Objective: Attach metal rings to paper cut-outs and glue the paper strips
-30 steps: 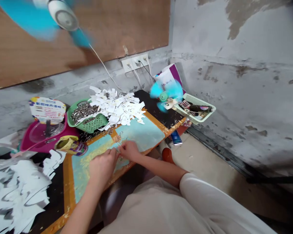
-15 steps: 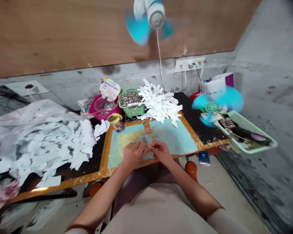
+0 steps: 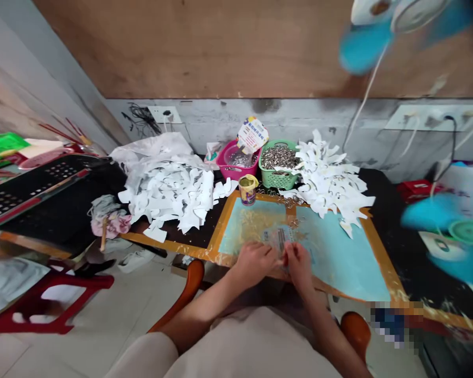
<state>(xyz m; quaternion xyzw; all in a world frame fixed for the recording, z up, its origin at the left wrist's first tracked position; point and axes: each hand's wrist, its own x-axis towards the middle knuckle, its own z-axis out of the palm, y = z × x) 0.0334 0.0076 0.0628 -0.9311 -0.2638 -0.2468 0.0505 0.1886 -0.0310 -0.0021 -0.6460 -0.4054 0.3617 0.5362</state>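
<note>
1 clear plastic bag (image 3: pixel 278 236), darkly printed, is pinched by the fingers of the left hand (image 3: pixel 257 261) and right hand (image 3: pixel 299 264) near the tabletop's (image 3: pixel 386 220) near edge.

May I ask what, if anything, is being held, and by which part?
The left hand and right hand seem to pinch a printed clear plastic piece at its near edge.

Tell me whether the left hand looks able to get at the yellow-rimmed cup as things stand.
Probably yes: nothing tall stands on the blue mat between the left hand and the yellow-rimmed cup. That hand seems busy with clear plastic, though.
</note>
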